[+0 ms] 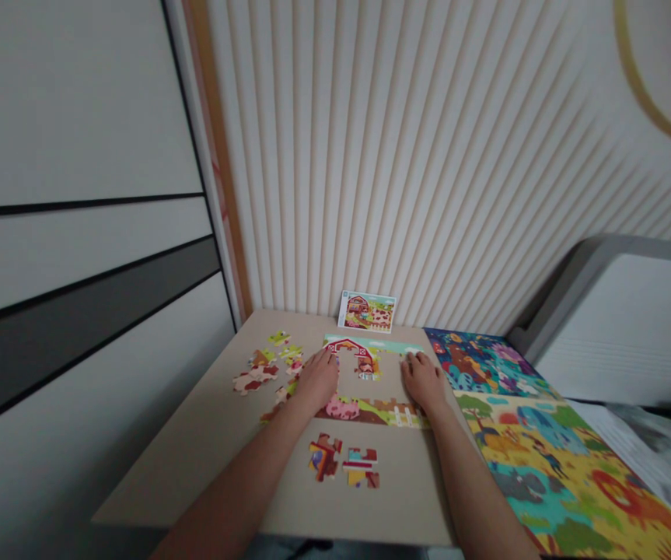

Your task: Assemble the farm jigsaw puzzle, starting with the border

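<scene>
A partly joined jigsaw puzzle (371, 411) with a farm picture lies on the table, its border framing a bare middle. My left hand (317, 381) rests palm down on its left side, covering that edge. On the right side, my right hand (424, 381) lies with fingers slightly bent and apart. Neither hand lifts a piece. Inside the border sits a small joined cluster (367, 365), below the red barn roof (350, 347). In front of the puzzle are a brown and blue joined piece group (324, 457) and a red, white and yellow one (361, 467).
Loose pieces (255, 378) are scattered on the table (207, 459) left of my left hand. A picture card (367, 311) leans against the ribbed wall. Two finished puzzles, a dark blue one (487, 362) and a yellow animal one (568, 474), lie at the right, near clear plastic wrapping (667, 451).
</scene>
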A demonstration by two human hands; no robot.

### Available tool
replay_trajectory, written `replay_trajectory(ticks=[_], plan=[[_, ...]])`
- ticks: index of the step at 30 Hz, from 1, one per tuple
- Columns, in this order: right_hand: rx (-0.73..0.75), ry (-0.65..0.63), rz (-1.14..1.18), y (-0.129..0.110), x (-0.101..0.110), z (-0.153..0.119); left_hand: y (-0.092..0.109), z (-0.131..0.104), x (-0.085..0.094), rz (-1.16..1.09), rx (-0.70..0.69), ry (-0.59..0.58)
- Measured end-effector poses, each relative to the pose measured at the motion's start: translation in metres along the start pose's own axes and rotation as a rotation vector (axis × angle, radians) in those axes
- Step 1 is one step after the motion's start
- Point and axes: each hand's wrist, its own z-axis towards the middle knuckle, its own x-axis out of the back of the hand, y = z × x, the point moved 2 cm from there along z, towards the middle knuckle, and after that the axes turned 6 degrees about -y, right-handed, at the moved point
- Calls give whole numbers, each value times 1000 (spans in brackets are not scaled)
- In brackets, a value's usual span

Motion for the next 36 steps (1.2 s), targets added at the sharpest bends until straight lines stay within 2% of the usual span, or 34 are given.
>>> replay_trajectory(ticks=[11, 14, 18, 21, 24, 29, 32, 36], plan=[[-7, 27, 3, 0, -6, 2, 2, 4, -4, 23, -44, -34], [-13, 42, 12, -1, -6, 1, 4, 3, -1, 32, -18, -39], [-10, 102, 30, 1, -4, -1, 12, -1, 12, 40, 46, -33], [26, 237, 55, 6, 1, -2, 12, -5, 30, 33, 95, -33], [118, 352, 107, 8, 6, -3, -10, -21, 54, 21, 169, -52], [270, 380, 206, -11, 14, -15, -86, -80, 86, 43, 356, -130], [341, 353, 243, -30, 18, -25, -121, -110, 89, 43, 386, -229], [385, 328, 285, -46, 21, -36, -138, -133, 76, -19, 357, -272]])
